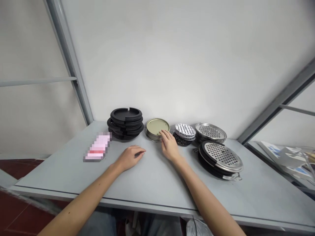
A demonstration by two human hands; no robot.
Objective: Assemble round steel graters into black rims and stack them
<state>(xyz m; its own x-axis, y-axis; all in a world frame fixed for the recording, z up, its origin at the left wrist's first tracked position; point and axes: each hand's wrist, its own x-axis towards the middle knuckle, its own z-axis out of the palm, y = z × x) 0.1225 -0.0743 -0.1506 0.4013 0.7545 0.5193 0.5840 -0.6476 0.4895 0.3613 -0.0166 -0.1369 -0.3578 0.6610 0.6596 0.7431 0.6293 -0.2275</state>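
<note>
The stack of round gold plates sits just past the right hand. Its fingers stretch out loosely at the stack's front edge; you cannot tell if they touch. The left hand curls with a small gap, holding nothing, in front of the black rings.

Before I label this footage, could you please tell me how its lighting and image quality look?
Head view: wall softly lit, bright glints on the studded disc, gold stack duller; head view: pink item pixelated, left post leaning outward.
</note>
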